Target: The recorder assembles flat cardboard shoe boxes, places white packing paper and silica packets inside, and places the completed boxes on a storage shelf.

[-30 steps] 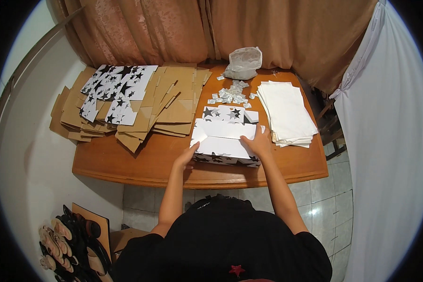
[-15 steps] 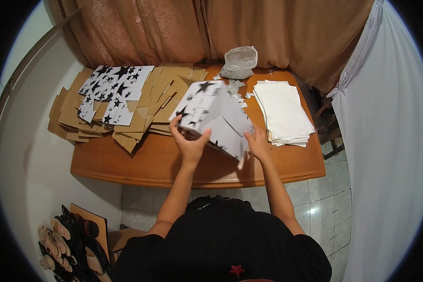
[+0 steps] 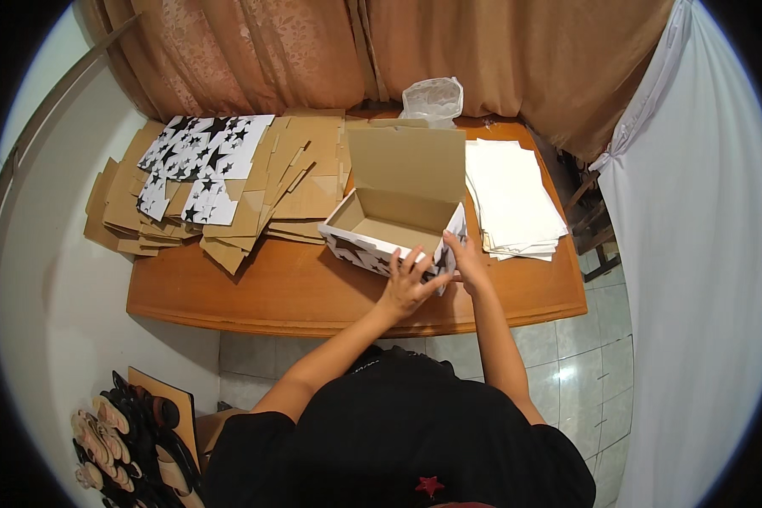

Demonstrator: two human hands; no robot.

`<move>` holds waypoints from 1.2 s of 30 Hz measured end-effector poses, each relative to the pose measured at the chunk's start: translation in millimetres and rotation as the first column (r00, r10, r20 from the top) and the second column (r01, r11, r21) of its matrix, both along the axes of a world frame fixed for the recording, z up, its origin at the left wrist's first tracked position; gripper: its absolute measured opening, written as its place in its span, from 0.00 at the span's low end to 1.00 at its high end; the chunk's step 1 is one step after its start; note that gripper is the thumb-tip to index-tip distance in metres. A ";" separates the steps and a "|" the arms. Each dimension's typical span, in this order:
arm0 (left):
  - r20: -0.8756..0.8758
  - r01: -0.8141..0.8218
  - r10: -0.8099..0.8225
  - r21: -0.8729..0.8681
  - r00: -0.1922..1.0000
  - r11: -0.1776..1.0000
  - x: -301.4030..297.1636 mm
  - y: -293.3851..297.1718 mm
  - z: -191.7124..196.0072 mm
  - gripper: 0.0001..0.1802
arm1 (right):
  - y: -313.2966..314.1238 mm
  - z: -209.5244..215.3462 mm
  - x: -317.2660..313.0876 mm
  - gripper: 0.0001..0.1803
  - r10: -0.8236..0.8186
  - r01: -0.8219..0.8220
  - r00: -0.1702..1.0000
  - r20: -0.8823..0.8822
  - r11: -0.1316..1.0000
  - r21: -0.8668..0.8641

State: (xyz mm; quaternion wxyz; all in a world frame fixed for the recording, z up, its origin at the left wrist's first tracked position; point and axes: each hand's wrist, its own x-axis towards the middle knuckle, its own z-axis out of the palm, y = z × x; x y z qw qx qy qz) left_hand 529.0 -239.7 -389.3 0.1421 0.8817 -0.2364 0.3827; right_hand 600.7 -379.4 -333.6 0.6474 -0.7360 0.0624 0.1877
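Note:
A cardboard box (image 3: 356,254) rests on the wooden table in front of me, white with black stars outside and plain brown inside. Its lid (image 3: 406,165) stands raised at the back. My left hand (image 3: 408,286) lies against the front wall near the right corner, fingers spread with their tips by the rim. At the right end, my right hand (image 3: 470,262) grips the box, thumb up near the rim and the other fingers partly hidden. Inside the box, the visible floor and walls are bare.
Flattened cardboard pieces (image 3: 305,190) are piled on the left, a star-printed sheet (image 3: 216,148) on top. A stack of white paper (image 3: 516,199) lies right of the box. Behind the lid stands a clear plastic bag (image 3: 433,99). Shoes (image 3: 114,432) hang at lower left.
The box has turned from a tilted position to upright, its open inside now facing up and its lid raised. My left hand has moved right, to the front right corner.

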 end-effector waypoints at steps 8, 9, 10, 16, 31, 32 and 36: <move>-0.257 -0.151 0.087 -0.242 0.962 0.958 6.9 36.9 16.9 0.28 | -27.5 -102.2 61.4 0.21 -0.193 0.183 0.981 0.000 0.932 0.313; -0.307 -0.306 0.212 -0.300 0.928 0.904 9.4 47.8 18.6 0.27 | -30.5 -112.4 65.9 0.21 -0.208 0.198 0.978 -0.001 0.929 0.313; -0.310 -0.307 0.213 -0.297 0.927 0.904 8.8 64.1 15.7 0.27 | -24.5 -113.3 68.3 0.22 -0.258 0.240 0.966 0.007 0.908 0.342; -0.456 -0.184 0.161 -0.006 0.875 0.983 25.4 89.4 4.0 0.19 | -21.4 -99.6 65.9 0.25 -0.210 0.191 0.977 0.045 0.944 0.270; -0.395 0.213 -0.301 -0.251 0.868 0.944 64.3 -1.5 -15.8 0.12 | -24.4 -113.7 74.8 0.28 -0.237 0.236 0.971 0.028 0.971 0.046; -0.348 0.235 -0.311 -0.244 0.885 0.941 64.6 0.5 -17.2 0.13 | -22.3 -112.1 75.2 0.28 -0.238 0.237 0.971 0.026 0.970 0.046; -0.324 0.212 -0.284 -0.241 0.902 0.947 61.4 4.5 -13.6 0.14 | -17.0 -99.7 73.4 0.29 -0.218 0.219 0.975 0.050 0.975 -0.028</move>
